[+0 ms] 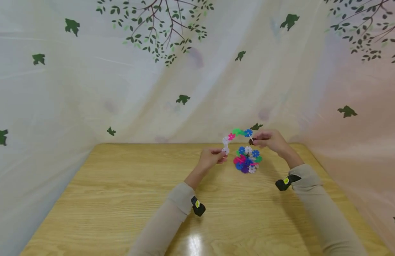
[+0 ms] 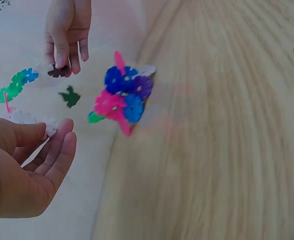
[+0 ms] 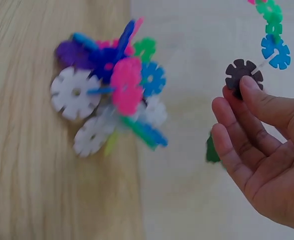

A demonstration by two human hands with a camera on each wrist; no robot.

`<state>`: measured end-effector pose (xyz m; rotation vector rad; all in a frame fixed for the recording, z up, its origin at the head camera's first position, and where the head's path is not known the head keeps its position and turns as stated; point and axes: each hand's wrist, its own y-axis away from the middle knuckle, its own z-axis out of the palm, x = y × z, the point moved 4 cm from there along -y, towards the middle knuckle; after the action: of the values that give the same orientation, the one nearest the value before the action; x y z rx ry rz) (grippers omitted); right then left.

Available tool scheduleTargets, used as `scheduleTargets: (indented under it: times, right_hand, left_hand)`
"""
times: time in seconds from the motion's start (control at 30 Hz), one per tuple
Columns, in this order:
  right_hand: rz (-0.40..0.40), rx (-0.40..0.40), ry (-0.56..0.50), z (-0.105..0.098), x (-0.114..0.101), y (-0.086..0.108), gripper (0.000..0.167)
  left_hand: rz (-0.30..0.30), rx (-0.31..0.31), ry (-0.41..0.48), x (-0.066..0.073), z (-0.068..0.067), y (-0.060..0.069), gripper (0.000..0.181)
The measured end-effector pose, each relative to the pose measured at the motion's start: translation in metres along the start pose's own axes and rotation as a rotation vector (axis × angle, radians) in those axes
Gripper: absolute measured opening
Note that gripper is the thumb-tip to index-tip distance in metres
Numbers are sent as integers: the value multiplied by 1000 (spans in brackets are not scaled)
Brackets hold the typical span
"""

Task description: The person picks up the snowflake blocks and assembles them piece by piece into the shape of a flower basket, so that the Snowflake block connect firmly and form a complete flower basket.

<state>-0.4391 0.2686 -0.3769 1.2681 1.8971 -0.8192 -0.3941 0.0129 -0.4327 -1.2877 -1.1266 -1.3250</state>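
Observation:
A chain of interlocking plastic snowflake discs (image 1: 237,132) arches between the two hands, above the table. My left hand (image 1: 211,158) pinches a white disc (image 2: 51,126) at its left end between thumb and fingers. At the other end, my right hand (image 1: 270,140) pinches a dark brown disc (image 3: 243,75). Between these ends run white, pink, green and blue discs (image 3: 275,52); a pale disc seen edge-on links the blue and brown ones. Below the arch sits a joined cluster of snowflake discs (image 1: 247,160) in blue, pink, purple, white and green.
The wood-grain table (image 1: 136,199) spreads in front of me, the cluster resting toward its far right side. Behind its far edge hangs a pale cloth (image 1: 146,92) printed with leaves and branches. Each wrist carries a black camera (image 1: 198,207) on a strap.

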Motion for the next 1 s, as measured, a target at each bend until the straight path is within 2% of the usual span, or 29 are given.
scheduleTargets:
  times: [0.2, 0.4, 0.77, 1.0]
  right_hand:
    - [48, 8, -29, -5, 27, 3, 31]
    - [82, 20, -39, -6, 48, 6, 29]
    - [71, 20, -57, -6, 59, 8, 25]
    - [60, 33, -49, -6, 64, 9, 26]
  left_hand:
    - [-20, 51, -65, -9, 26, -4, 21]
    - [-32, 86, -91, -15, 41, -9, 20]
    - [-16, 109, -106, -14, 47, -8, 19]
    - [-53, 102, -79, -15, 47, -7, 22]
